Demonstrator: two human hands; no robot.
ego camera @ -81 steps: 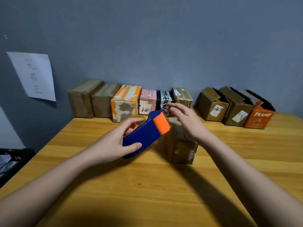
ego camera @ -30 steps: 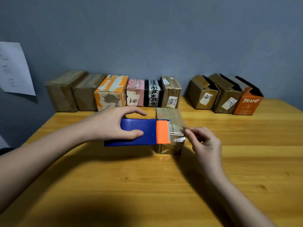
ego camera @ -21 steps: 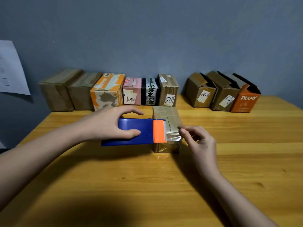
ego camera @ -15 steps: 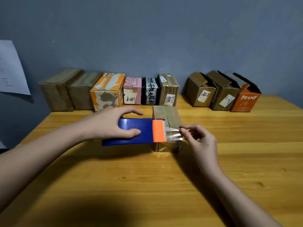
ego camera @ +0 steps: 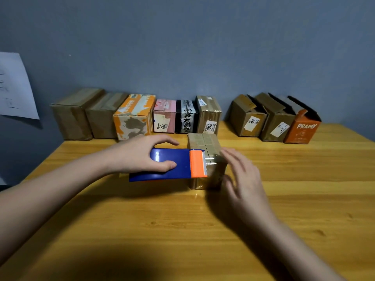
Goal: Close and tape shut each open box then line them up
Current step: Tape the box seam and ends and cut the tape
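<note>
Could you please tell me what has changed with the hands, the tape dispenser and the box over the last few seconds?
The left hand brought the tape dispenser down from a tilt to lie flat across the brown box. The right hand let go of the tape end it pinched and now lies open against the box's side. The left grip on the dispenser and the back rows of boxes are unchanged.

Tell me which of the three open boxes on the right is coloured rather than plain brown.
The orange PRAMY box, rightmost of the three. The two open boxes beside it, the 07 box and the middle box, are plain brown cardboard.
</note>
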